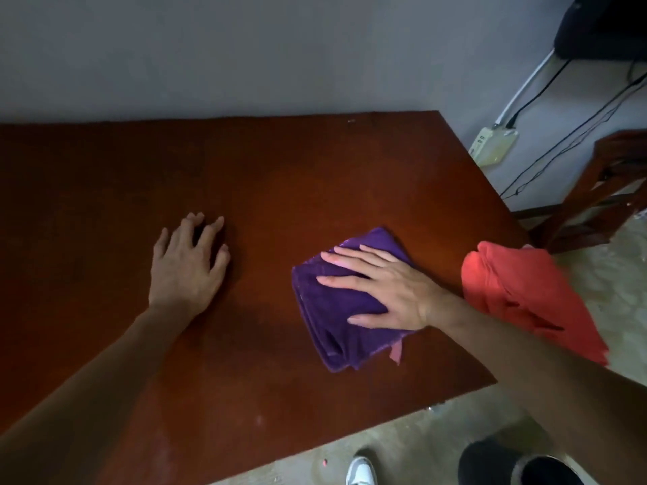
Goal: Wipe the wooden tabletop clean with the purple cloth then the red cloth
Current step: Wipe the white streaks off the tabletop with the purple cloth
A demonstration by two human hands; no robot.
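A folded purple cloth (pixel 332 320) lies on the dark reddish wooden tabletop (pixel 245 176), right of centre. My right hand (pixel 381 288) presses flat on top of it, fingers spread and pointing left. A red cloth (pixel 525 292) hangs over the table's right edge, just behind my right forearm. My left hand (pixel 187 260) rests palm down on the bare wood to the left, fingers apart, holding nothing.
A grey wall runs behind the table. At the right stand a wooden chair (pixel 602 190), a power strip (pixel 492 145) on the wall and dangling cables. My shoes (pixel 362 470) show on the concrete floor below the table's near edge.
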